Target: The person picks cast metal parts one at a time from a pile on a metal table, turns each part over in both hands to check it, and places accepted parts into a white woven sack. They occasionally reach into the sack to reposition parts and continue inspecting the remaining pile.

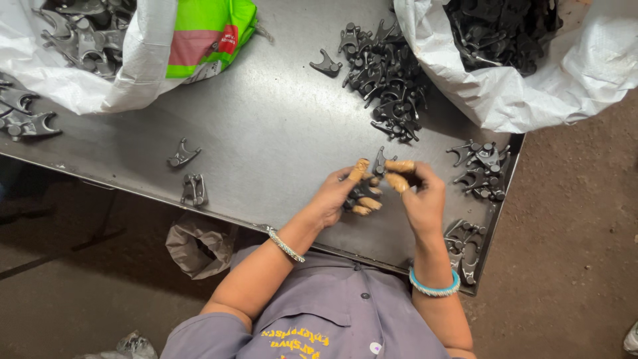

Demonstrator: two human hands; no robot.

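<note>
A dark steel table (pixel 266 133) stands on a bare earthen floor (pixel 571 219), seen from above by the person who works at it. Both hands meet over the near right part of the table. The left hand (pixel 335 194) and the right hand (pixel 420 196) are closed together on one small dark forked metal casting (pixel 379 166), whose prongs stick up between the fingertips. The fingertips (pixel 359 169) wear tan rubber-like caps. The casting is held clear above the table top, not resting on it.

The step in hand looks like checking or turning over a single casting, judging by the two-handed pinch grip close to the body. The next move probably calls for one hand to let go so the piece can be set down among its like, and for a steady grip meanwhile, since the part is small and the capped fingers cover much of it.

Both forearms come in from the near edge, elbows bent, wrists angled inward; a silver bangle (pixel 286 244) is on the left wrist, a turquoise bangle (pixel 433 286) on the right. A heap of similar castings (pixel 389 76) lies farther back, a smaller group (pixel 482 169) lies just right of the hands, and white woven sacks (pixel 525 80) hold more at the far corners.
</note>
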